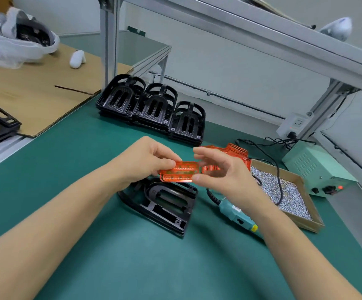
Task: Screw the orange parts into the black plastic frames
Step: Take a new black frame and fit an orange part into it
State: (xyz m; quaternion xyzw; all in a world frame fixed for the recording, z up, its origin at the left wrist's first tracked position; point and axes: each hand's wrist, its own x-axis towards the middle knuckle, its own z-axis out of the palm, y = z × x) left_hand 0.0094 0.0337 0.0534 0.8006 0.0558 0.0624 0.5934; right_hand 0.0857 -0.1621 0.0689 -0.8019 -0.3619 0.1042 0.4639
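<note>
Left hand [145, 161] and right hand [217, 169] both raised above the green counter [110, 256], sharing one orange part [179, 174]. Left fingers [165, 163] curled, pinching the part's left end between thumb and forefinger. Right thumb [199, 176] pressed to the part's right end, the other right fingers loosely bent around it. Part held flat and level, directly over a black frame [165, 206] lying on the counter, not touching it as far as can be told.

More orange parts [234, 151] piled just behind the right hand. Three stacks of black frames [154, 107] in a row further back, near the foot of a metal post [108, 44]. Teal electric screwdriver [236, 213] lying on the counter beside the right wrist, its black cable [278, 182] trailing over a shallow cardboard tray [305, 226] of small silver screws [288, 195]. Pale green power box [314, 167] beyond the tray, red lamp lit. Sheet of cardboard [35, 94] at far left, with a white bag [13, 44] on it.
</note>
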